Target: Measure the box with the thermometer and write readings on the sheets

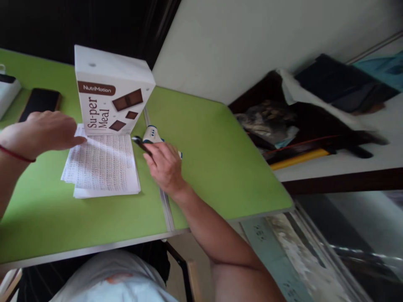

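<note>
A stack of printed sheets (107,167), covered in dense lines of text, lies on the green table. My left hand (50,132) is at the stack's upper left, thumb stretched out over the edge of the paper; its other fingers are mostly hidden behind the back of the hand. In my right hand (165,165), just right of the sheets, is a dark pen (142,145) pointing left. A white and blue object (153,133) lies behind that hand, partly covered by it. At the stack's far edge stands a white NutriMotion box (110,96), upright.
A dark phone (40,100) lies at the far left beside a white object (8,92). The table (217,167) has a metal seam and ends at the right. Beyond it, a dark shelf (310,121) holds bags and a yellow item (299,159).
</note>
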Motion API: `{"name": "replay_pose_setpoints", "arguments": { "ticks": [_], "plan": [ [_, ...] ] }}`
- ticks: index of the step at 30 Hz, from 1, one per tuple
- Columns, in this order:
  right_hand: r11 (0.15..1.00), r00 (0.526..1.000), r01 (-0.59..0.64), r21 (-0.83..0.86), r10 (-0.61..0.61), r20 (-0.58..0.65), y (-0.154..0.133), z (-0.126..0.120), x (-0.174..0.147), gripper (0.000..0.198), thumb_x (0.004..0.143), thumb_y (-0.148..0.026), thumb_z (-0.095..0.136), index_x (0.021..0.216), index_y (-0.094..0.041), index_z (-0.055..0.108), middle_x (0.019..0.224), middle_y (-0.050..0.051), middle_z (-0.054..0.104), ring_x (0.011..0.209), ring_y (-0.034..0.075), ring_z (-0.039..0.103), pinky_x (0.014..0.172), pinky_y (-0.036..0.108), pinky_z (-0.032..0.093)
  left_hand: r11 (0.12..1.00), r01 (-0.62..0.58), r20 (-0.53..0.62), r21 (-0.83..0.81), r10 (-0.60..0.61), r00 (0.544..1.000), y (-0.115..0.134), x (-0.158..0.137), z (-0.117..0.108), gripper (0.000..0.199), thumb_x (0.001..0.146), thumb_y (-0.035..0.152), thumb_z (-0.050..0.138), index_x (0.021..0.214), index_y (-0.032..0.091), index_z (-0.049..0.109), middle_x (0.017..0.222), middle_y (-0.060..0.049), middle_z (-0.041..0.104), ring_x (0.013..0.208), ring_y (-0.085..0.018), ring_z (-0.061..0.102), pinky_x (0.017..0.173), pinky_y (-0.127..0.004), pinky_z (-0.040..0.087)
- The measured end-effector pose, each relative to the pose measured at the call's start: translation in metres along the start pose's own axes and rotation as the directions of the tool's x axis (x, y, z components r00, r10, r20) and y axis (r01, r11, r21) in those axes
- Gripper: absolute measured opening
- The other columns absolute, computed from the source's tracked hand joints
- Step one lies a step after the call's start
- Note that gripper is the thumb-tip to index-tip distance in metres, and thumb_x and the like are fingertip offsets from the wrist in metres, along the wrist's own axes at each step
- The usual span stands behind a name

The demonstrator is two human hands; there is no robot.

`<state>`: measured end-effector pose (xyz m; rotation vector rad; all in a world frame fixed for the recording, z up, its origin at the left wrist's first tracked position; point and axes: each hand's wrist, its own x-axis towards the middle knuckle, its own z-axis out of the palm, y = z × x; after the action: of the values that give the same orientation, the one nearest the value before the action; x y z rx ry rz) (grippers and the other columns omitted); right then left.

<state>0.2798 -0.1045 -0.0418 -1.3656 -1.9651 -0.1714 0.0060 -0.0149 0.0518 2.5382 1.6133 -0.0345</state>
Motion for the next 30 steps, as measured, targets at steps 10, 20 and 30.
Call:
{"name": "replay_pose_setpoints", "arguments": {
  "ticks": [10,20,30],
  "plan": [
    [0.983,0.962,0.150,0.105,-0.169,0.214,-0.004,0.009,-0.001,0.016,0.086,-0.023,0.065,0.100,-0.019,0.071,0.091,0.008,0.067,0.087,0.021,0.061,0.078,0.041,0.050,0.839,-0.107,-0.260,-0.533,-0.042,0.965,-0.003,0.026,0.038,0.077,0.080,0.038,0.071,0.139,0.006,0.032,0.131,-0.014,0.053,0.111,-0.023,0.052,0.095,-0.039,0.045],
    [0.916,0.893,-0.378,-0.137,0.399,0.207,0.058,-0.005,0.007,0.038,0.077,-0.034,0.065,0.108,-0.013,0.063,0.094,0.015,0.064,0.084,0.027,0.060,0.073,0.048,0.052,0.702,-0.071,-0.253,-0.708,-0.159,0.954,0.011,0.020,0.041,0.068,0.075,0.054,0.073,0.123,0.009,0.054,0.119,-0.014,0.064,0.098,-0.023,0.061,0.080,-0.036,0.053],
    [0.382,0.872,-0.427,0.819,0.414,0.261,-0.013,-0.012,0.009,0.037,0.079,-0.051,0.054,0.100,-0.021,0.057,0.074,-0.001,0.058,0.056,0.011,0.055,0.050,0.026,0.049,0.688,-0.025,-0.148,-0.725,-0.121,0.982,0.028,0.013,0.044,0.064,0.074,0.064,0.066,0.115,0.014,0.062,0.103,-0.013,0.071,0.080,-0.026,0.068,0.061,-0.033,0.053]
  ]
}}
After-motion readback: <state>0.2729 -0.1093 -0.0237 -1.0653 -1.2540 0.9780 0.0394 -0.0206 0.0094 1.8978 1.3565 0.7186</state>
